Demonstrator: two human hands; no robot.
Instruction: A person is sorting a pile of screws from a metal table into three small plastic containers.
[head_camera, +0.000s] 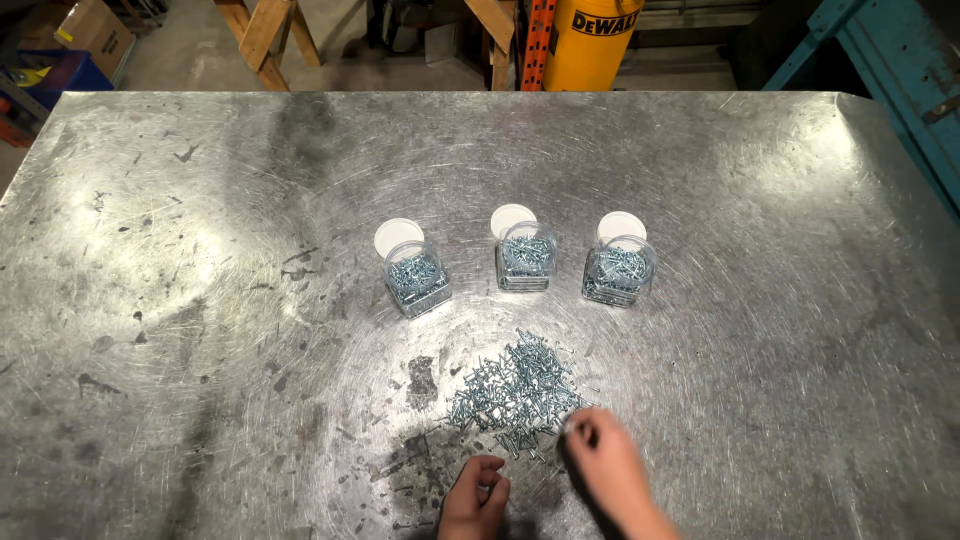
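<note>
- the pile of screws (515, 388) lies loose on the scratched metal surface (200, 250), spread in a band whose long axis runs from near-left to far-right, tilted away from the person.
- the right hand (610, 465) is the nearer one: its fingertips (578, 422) touch the near-right edge of the pile, so the bulk of the screws lies ahead of it and to its left. the fingers are pinched together at the tips, seemingly on a screw or two, though that is too small to tell for sure.
- the left hand (478, 497) sits just short of the pile's near edge, apart from it, with the screws ahead and slightly right. its fingers are curled inward into a loose fist; whether anything is inside cannot be told.
- beyond the pile, well apart from both hands, three clear jars (524, 258) part-filled with screws stand in a row, each with a white lid (398, 237) lying just behind it.
</note>
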